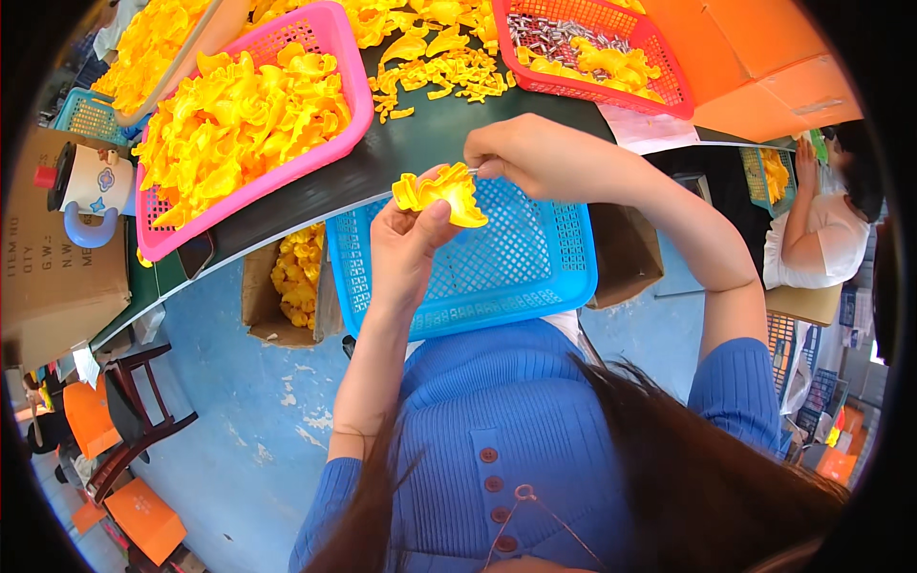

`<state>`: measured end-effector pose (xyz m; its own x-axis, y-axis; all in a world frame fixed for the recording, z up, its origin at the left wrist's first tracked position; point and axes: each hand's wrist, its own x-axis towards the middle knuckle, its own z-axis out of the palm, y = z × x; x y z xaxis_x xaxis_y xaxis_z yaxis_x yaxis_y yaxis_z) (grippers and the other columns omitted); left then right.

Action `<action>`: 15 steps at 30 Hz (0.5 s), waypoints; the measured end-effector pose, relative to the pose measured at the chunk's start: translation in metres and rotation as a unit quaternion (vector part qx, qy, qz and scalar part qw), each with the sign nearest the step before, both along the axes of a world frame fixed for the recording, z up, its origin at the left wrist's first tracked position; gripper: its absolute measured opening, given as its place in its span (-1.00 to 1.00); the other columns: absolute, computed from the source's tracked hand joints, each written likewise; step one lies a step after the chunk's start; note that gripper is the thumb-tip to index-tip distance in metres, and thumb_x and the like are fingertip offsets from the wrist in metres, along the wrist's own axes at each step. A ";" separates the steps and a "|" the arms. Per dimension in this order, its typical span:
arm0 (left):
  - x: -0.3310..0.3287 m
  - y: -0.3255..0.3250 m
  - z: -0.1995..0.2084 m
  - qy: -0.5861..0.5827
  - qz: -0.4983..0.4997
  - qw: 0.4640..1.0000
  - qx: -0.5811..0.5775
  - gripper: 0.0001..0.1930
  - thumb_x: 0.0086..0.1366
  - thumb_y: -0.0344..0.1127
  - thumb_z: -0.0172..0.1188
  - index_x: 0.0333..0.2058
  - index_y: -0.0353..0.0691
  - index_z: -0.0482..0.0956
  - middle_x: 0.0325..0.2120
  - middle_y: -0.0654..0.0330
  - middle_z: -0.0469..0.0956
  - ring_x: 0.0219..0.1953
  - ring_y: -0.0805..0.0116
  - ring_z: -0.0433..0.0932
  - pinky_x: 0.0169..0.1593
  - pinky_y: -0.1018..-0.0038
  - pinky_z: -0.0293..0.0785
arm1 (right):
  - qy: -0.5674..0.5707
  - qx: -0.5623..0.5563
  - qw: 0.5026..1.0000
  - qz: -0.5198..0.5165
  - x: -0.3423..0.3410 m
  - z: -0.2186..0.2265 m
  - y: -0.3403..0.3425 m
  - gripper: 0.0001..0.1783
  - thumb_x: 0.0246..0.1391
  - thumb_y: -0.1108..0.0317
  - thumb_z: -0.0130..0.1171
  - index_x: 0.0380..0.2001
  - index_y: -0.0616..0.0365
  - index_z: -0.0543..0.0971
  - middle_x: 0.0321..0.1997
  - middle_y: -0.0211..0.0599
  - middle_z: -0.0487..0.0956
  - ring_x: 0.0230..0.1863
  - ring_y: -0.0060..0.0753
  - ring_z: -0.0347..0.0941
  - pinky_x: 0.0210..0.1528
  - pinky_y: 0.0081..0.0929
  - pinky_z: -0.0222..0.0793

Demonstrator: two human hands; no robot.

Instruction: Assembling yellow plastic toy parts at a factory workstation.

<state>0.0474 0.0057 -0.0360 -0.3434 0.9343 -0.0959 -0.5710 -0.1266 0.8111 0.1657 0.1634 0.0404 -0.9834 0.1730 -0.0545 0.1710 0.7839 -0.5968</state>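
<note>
My left hand [409, 246] grips a thin, curved yellow plastic piece [447, 194] between thumb and fingers, above a blue mesh basket [468, 313] at my lap. Close to the piece's right edge, the fingers of my right hand [525, 158] pinch a small silvery metal part [474, 172]. Its tip touches or nearly touches the yellow piece; most of it is hidden by my fingers. A pink basket [358, 81] heaped with similar yellow pieces stands on the dark table to the left. Small yellow bits [439, 78] lie loose beyond my hands.
A red basket [597, 94] at the far right holds small metal cylinders and yellow pieces. An orange box [755, 67] stands beside it. On the left are a mug [95, 181] and a cardboard box [62, 277]. Another person [821, 229] sits at the right.
</note>
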 end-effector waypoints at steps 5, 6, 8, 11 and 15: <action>-0.007 -0.005 -0.004 0.017 -0.037 0.999 -0.003 -0.50 0.19 -0.27 0.14 0.05 -0.40 0.28 -0.06 0.03 0.43 -0.03 0.30 0.47 -0.01 0.43 0.46 | -0.050 -0.153 0.987 -0.025 0.003 -0.003 0.004 -0.87 0.00 0.45 0.05 -0.37 0.28 0.39 -0.55 -0.08 0.45 -0.45 -0.04 0.41 -0.37 -0.33 0.32; -0.008 -0.003 -0.004 0.006 -0.057 0.998 0.006 -0.49 0.20 -0.25 0.13 0.06 -0.41 0.27 -0.05 0.02 0.43 -0.01 0.29 0.45 0.00 0.44 0.45 | -0.090 -0.248 0.963 -0.050 0.004 -0.001 0.007 -0.87 0.01 0.44 0.05 -0.37 0.27 0.39 -0.56 -0.09 0.45 -0.45 -0.06 0.41 -0.38 -0.34 0.32; -0.008 -0.002 -0.011 -0.039 -0.049 0.998 0.007 -0.49 0.20 -0.25 0.14 0.06 -0.40 0.26 -0.05 0.03 0.43 -0.03 0.30 0.46 0.00 0.44 0.45 | -0.019 -0.142 0.988 -0.049 0.003 -0.006 -0.004 -0.87 0.02 0.44 0.05 -0.38 0.27 0.39 -0.53 -0.10 0.46 -0.42 -0.05 0.42 -0.37 -0.35 0.32; -0.010 0.001 -0.013 -0.106 -0.053 0.993 0.022 -0.47 0.21 -0.24 0.13 0.07 -0.42 0.24 -0.03 0.01 0.41 -0.02 0.28 0.46 0.01 0.43 0.44 | 0.143 0.000 0.989 -0.035 0.008 -0.035 -0.011 -0.85 0.00 0.40 0.10 -0.38 0.24 0.41 -0.43 -0.14 0.48 -0.34 -0.10 0.44 -0.31 -0.36 0.34; -0.013 -0.002 -0.018 -0.164 -0.076 0.983 0.042 -0.45 0.22 -0.22 0.11 0.07 -0.47 0.21 0.00 -0.09 0.37 0.02 0.25 0.42 0.03 0.44 0.43 | 0.045 -0.118 0.992 0.013 0.011 -0.008 0.013 -0.81 -0.01 0.37 0.16 -0.34 0.24 0.47 -0.35 -0.24 0.52 -0.27 -0.33 0.47 -0.25 -0.44 0.37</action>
<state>0.0342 0.0042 -0.0535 -0.1623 0.9818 -0.0987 -0.8171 -0.0776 0.5713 0.1768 0.1761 0.0327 -0.9900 0.1408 -0.0032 0.0913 0.6241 -0.7760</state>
